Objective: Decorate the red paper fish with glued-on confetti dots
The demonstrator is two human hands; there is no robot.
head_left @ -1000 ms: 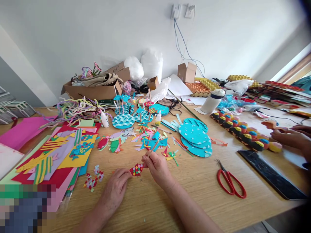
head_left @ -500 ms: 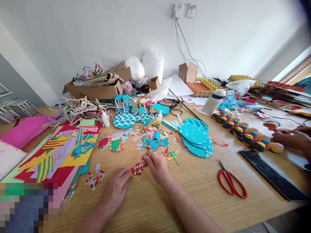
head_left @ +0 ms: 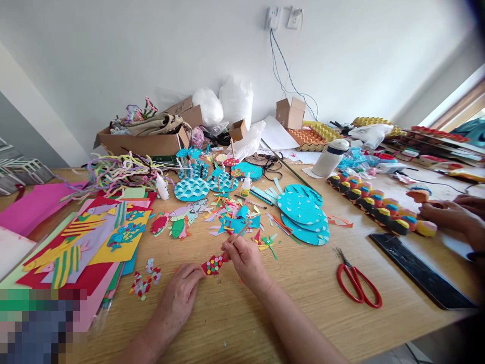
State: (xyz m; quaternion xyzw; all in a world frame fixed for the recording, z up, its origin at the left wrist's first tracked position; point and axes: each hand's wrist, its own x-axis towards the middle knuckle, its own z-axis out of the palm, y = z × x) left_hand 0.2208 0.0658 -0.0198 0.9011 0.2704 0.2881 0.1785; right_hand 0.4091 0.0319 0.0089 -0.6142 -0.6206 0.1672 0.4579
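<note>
A small red paper fish [head_left: 212, 265] with coloured dots lies between my hands at the middle of the table. My left hand [head_left: 181, 290] pinches its left end. In my right hand [head_left: 245, 260] is a thin stick [head_left: 243, 232], slanting up to the right, and its fingers also touch the fish's right end. Small paper dots [head_left: 145, 279] are heaped left of my left hand. Beyond my hands lie coloured paper scraps [head_left: 237, 221] and several cut paper fish [head_left: 180, 222].
Red-handled scissors [head_left: 359, 285] and a black slab [head_left: 420, 270] lie at the right. Blue discs [head_left: 305, 215], a glue bottle [head_left: 246, 185] and coloured sheets [head_left: 94, 242] are around. Another person's hands [head_left: 450, 217] hold an orange piece at the far right.
The whole view has shifted slightly. My hands keep nearly the same pose at the fish and the stick.
</note>
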